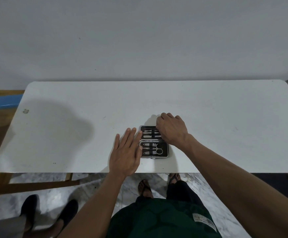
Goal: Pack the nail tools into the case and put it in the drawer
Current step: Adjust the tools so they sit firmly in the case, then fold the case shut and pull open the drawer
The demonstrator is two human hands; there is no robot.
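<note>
A small black nail tool case (164, 152) with a silver rim lies open flat on the white table (71, 134), near its front edge. Its near half holds scissors (157, 150) and clippers. Its far half (148, 133) holds thin metal tools. My left hand (125, 154) lies flat with straight fingers against the case's left edge. My right hand (171, 130) covers the right end of the far half with its fingers curled down; what the fingertips hold is hidden.
A blue object (2, 100) sits on a wooden surface left of the table. Another person's dark shoes (49, 213) stand on the marble floor at bottom left. My own sandalled feet (145, 188) are under the table's front edge.
</note>
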